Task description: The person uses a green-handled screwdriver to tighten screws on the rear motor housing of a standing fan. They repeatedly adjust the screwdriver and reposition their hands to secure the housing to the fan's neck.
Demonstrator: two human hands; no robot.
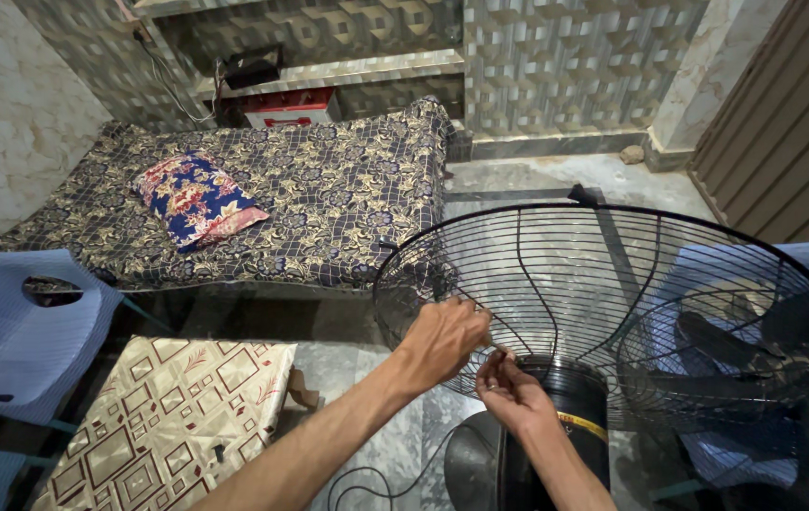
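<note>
— What are the hands on?

— A round black wire fan guard (613,303), dished like a shallow bowl, with thin ribs running out from the middle to a thicker rim. It stands tilted on top of the fan's black motor housing (565,407), low and right of centre in the view, above the floor.

— And the left hand?

— The left hand (442,341) reaches in from below, its fingers curled shut over the wires near the lower left edge of the guard.

— The right one?

— The right hand (510,388) is just beside it, lower, fingers pinched together at the wires where the guard meets the housing. Whether something small is held between them I cannot tell.

— What does the housing look like?

— A smooth black cylinder with a yellow band round it. A dark cord (376,483) loops on the pale stone floor (376,369) below.

— Anything behind the guard?

— Through the wires, a second black wire guard (707,369) lies on a blue plastic chair (802,284).

— And on the left?

— Another blue plastic chair (7,331) with a cut-out grip, and a table (168,416) covered in a shiny cream cloth with brown squares. Farther back, a bed (328,189) under a dark flowered sheet, with a red and blue flowered pillow (198,199). The walls are patterned tile.
</note>
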